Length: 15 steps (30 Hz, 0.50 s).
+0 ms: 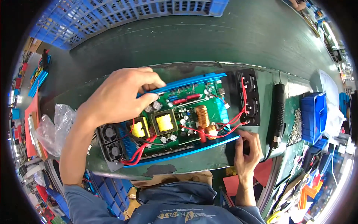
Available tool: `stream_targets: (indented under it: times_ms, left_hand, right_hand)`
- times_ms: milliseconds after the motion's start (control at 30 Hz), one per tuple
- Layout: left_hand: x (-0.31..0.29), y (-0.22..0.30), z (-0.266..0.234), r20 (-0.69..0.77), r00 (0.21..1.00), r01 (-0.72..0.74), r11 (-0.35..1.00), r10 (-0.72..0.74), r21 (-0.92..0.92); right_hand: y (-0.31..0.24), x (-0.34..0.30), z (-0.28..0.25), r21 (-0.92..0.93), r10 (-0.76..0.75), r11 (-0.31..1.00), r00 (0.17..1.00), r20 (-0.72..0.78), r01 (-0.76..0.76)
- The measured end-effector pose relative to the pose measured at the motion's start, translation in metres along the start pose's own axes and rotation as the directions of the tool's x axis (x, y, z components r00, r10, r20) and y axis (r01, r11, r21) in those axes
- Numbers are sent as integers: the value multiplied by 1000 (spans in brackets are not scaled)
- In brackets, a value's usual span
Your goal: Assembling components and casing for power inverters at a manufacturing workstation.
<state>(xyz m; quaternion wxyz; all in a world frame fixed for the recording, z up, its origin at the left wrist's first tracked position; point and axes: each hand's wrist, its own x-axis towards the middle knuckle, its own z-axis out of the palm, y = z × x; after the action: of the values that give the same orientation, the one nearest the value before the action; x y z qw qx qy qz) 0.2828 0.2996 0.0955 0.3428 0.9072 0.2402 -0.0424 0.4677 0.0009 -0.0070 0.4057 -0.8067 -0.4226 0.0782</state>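
stiff rails, delicate middle

the blue-railed circuit unit (179, 121) lies on the bench (209, 158). the left hand (121, 95) grips its far rail (194, 79); the right hand (248, 155) meets the near rail (194, 150), pinching or merely touching, i cannot tell. probably heavy, rigid; hold by the 2 rails, sparing fragile coils (202, 116) and red wires (140, 151).

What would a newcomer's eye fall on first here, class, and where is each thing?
First, probably the blue-railed green circuit board at the centre, with the left hand over its upper edge and the right hand at its lower right corner. Then the two yellow transformers on its left half, and the blue crate at the upper left.
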Motion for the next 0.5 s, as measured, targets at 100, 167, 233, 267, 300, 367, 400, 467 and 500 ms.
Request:
stream_targets:
  times_ms: [100,167,233,267,300,367,400,467,500]
  left_hand:
    - [-6,-12,11,-74,993,-90,996,89,-5]
    - [-22,-11,16,-166,982,-87,996,86,0]
    - [-34,0,26,-278,956,-78,994,95,71]
    - [-41,6,31,-389,914,-59,987,112,147]
    - [-57,7,29,-418,906,7,983,71,182]
    - [-91,1,38,-629,774,137,953,66,269]
    - [-112,-6,47,-727,685,300,929,-50,218]
    - [-149,-17,74,-817,430,308,913,-383,-267]
    - [-163,-18,84,-766,417,312,869,-489,-385]
  right_hand:
    - [3,2,-1,2,-41,999,999,0,41]
    - [3,2,-1,-4,-72,997,997,9,73]
    - [4,2,-7,48,-29,998,1000,9,28]
    - [3,1,-11,38,-21,999,1000,8,20]
    - [-2,1,-9,133,33,990,999,21,-35]
    - [-8,1,-5,237,86,967,995,44,-94]
    - [-11,3,-2,216,40,975,997,64,-53]
    - [-16,1,9,217,23,975,994,103,-45]
    - [-17,2,7,197,14,980,994,109,-35]
